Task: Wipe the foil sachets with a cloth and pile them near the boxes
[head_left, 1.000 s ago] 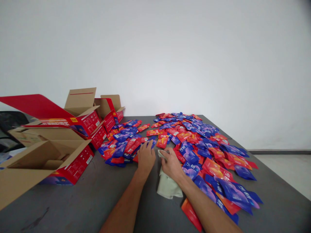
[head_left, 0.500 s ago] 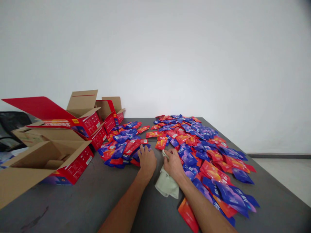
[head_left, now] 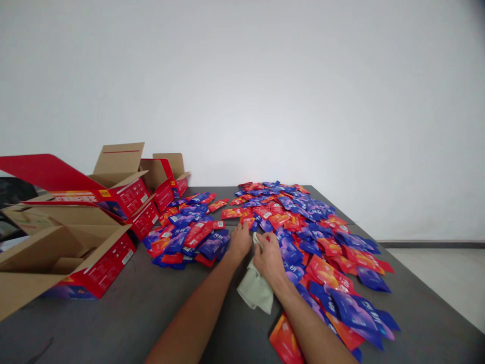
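Note:
My right hand (head_left: 269, 255) is closed on a pale green cloth (head_left: 255, 290), pinching its upper end while the rest hangs down onto the dark table. Just left of it, my left hand (head_left: 240, 241) reaches forward, fingers stretched out at the near edge of an orange-red packet (head_left: 247, 219). Whether its fingertips touch that packet I cannot tell. A smaller pile of blue and red packets (head_left: 214, 244) lies left of this hand. To the right spreads a larger heap of the same packets (head_left: 290, 250), partly behind my right forearm.
Several open red cardboard boxes stand along the left side, the nearest box (head_left: 109, 260) with its flaps folded outward. A white wall (head_left: 242, 91) rises behind the table (head_left: 151, 303). The table's right edge runs beside the large heap.
My left hand has moved from the left pile, right and forward, to the orange-red packet. The right hand keeps the cloth. The whole view has shifted slightly.

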Demonstrator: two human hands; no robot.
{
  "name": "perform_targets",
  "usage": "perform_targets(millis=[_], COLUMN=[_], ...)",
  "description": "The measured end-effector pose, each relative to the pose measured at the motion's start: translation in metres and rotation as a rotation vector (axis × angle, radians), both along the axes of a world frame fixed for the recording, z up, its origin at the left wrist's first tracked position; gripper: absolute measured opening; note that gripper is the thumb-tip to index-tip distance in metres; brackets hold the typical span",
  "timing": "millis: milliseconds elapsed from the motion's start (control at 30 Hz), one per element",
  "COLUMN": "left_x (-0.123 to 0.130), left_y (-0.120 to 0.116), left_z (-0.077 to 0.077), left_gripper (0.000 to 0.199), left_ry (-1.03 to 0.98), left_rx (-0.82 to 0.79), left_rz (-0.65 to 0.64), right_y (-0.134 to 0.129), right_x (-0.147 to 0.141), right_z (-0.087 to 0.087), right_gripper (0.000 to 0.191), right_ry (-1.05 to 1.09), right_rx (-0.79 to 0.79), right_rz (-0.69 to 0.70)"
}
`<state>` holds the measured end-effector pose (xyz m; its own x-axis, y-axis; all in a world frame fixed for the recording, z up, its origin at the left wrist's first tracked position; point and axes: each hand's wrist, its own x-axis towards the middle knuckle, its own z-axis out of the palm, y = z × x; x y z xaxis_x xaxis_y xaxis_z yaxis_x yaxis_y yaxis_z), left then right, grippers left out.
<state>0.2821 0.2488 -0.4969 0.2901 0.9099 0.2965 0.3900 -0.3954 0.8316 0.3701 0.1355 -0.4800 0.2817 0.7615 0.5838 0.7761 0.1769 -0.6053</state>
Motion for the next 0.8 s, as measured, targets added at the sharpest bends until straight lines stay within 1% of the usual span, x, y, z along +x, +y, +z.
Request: perform_targets(millis=[67,100,233,300,367,400,467,533,633,700,800], left_x=[-0.006,-0.01,-0.027,-0.036,-0.045,-0.049,-0.058,-0.064,-0.068,-0.067,-0.062], left_y=[-0.001,-0.002,-0.009,-0.019,-0.032,-0.039,-0.051,-0.06,-0.065,-0.066,-0.066], left_z=[0.0,0.001,0.009,0.014,0.02,0.023,0.027,0.029,0.027,0.024,0.02], left_gripper=[0.042,0.042,0.036,0.044,0.06,0.066,0.075,0.078,0.08,0.082,0.082], left_ry=[-0.047,-0.105,-0.459,-0.558,-0.649,-0.688,-0.749,-0.774,-0.748,-0.726,-0.717], left_rx=[-0.017,-0.034,-0.185,-0.311,-0.46,-0.501,-0.541,-0.542,-0.518,-0.502,-0.494], left_rz=[0.008,0.008,-0.024,-0.099,-0.186,-0.224,-0.309,-0.374,-0.427,-0.467,-0.507], right_y=[0.0,0.0,-0.002,-0.004,-0.007,-0.008,-0.01,-0.009,-0.004,-0.001,0.002], right_x=[-0.001,-0.001,-0.005,-0.008,-0.013,-0.016,-0.021,-0.023,-0.017,-0.009,0.002], right_z=[0.0,0.0,0.003,0.007,0.01,0.01,0.01,0.007,0.004,0.003,0.005], right_gripper=[0.029,0.03,0.031,0.032,0.032,0.033,0.035,0.037,0.038,0.037,0.038], right_ry=[0.0,0.001,0.013,0.02,0.011,0.0,-0.034,-0.063,-0.056,-0.031,-0.024], right_rx=[0.008,0.014,0.044,0.055,0.056,0.051,0.032,0.018,0.068,0.125,0.137], right_rz=[0.013,0.024,0.07,0.114,0.195,0.238,0.303,0.321,0.254,0.157,0.041])
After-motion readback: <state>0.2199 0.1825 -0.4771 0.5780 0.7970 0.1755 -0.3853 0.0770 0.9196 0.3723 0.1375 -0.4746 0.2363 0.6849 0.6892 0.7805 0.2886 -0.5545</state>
